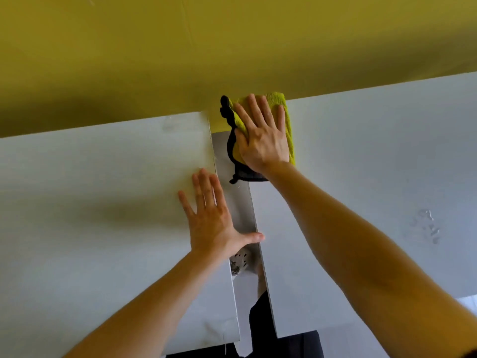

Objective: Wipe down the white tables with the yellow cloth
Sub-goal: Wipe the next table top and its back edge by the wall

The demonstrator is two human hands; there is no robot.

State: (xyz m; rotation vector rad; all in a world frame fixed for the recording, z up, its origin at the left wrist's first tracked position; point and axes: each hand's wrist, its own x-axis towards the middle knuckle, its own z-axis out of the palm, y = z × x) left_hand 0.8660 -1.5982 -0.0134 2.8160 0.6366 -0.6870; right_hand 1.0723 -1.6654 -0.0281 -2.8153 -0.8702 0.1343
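The right hand lies flat, fingers spread, on the folded yellow cloth. It presses the cloth onto the right tabletop at the far corner, just beside the gap. The flat palm probably spreads pressure over the whole pad, which suits a wiping stroke. The cloth's black trim overhangs the gap, probably so that the tabletop edge is wiped as well. The left hand is also flat and spread and holds nothing. It rests on the left tabletop just beside the gap, with the thumb reaching across it, and is judged to be a brace for the forward lean. Faint marks lie on the right tabletop well away from the gap; whether they are residue or moisture cannot be told.
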